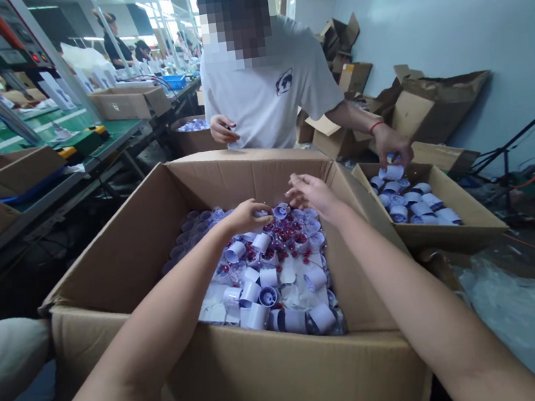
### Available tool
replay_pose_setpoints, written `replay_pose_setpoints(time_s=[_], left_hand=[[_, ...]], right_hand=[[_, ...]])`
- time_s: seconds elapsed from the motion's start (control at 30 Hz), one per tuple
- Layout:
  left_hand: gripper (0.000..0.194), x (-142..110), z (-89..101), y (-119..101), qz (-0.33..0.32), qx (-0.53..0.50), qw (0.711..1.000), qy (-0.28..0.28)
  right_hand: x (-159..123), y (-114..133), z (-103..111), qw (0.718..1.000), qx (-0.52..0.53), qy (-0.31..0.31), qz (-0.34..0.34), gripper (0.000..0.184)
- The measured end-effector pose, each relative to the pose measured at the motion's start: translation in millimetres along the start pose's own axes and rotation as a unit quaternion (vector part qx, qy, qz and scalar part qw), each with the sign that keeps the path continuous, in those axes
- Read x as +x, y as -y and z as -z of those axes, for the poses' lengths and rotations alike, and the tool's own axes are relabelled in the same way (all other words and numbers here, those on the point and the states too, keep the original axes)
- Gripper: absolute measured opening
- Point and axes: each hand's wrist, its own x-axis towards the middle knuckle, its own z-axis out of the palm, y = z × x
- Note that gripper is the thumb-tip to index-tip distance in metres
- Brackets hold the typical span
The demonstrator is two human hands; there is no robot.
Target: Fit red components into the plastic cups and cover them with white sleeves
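Observation:
Inside a large cardboard box (289, 380) lie many white plastic cylinder parts (267, 278), small red pieces (284, 234) and clear plastic cups (201, 218). Over the far middle of the pile, my left hand (243, 216) curls its fingers and thumb around a pale, partly see-through round piece (262, 213), mostly hidden by the fingers. My right hand (314, 196) hovers close by at the right, its fingers apart and nothing visible in them. Between both hands, a white round part (280, 211) rests on the heap.
Across the box stands a co-worker in a white shirt (255, 98), one hand (393, 146) at a white cylinder over a smaller carton (474, 214) of similar parts. A green-topped workbench (117, 131) runs along the left. Plastic bags (525, 312) lie at right; flattened cartons (435, 102) lean behind.

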Motion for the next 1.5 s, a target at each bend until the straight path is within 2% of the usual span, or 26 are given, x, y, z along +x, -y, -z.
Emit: replay_pose_setpoints(time_s=[0.07,0.13,0.2,0.27,0.33,0.4,0.53,0.63,0.8,1.07,1.27,1.5], left_hand=[[0.03,1,0.4,3,0.006,0.005,1.0,-0.006],[0.031,2,0.8,4,0.012,-0.004,1.0,-0.029],[0.032,3,0.5,4,0.002,-0.023,0.998,-0.062],[0.031,4,-1.1,4,-0.022,-0.048,0.994,-0.094],[0.028,5,-3.5,5,-0.053,-0.072,0.989,-0.114],[0.027,5,-5.8,7,-0.074,-0.09,0.985,-0.128],[0.028,6,-8.0,10,-0.086,-0.11,0.98,-0.142],[0.029,6,-7.1,9,-0.09,-0.12,0.977,-0.149],[0.03,4,-3.0,6,-0.101,-0.115,0.976,-0.157],[0.029,6,-1.8,5,-0.11,-0.092,0.972,-0.185],[0.027,7,-2.3,7,-0.104,-0.104,0.97,-0.195],[0.025,9,-3.7,9,-0.103,-0.104,0.962,-0.23]], right_hand=[[3,0,6,0.995,-0.05,-0.085,-0.012,0.02],[4,-3,6,0.987,-0.108,-0.114,-0.034,0.018],[2,-10,0,0.984,-0.153,-0.06,-0.067,0.016],[-1,-17,-11,0.982,-0.162,0.03,-0.091,0.016],[-4,-23,-22,0.981,-0.125,0.102,-0.105,0.018],[-6,-27,-31,0.983,-0.061,0.136,-0.108,0.019],[-6,-29,-32,0.983,0.066,0.139,-0.095,0.007],[-5,-28,-29,0.977,0.122,0.142,-0.1,0.002],[-3,-32,-30,0.969,0.188,0.135,-0.087,0.018],[1,-36,-28,0.963,0.226,0.119,-0.081,0.036],[1,-36,-28,0.96,0.242,0.122,-0.07,0.027],[-4,-26,-30,0.958,0.246,0.114,-0.092,0.014]])
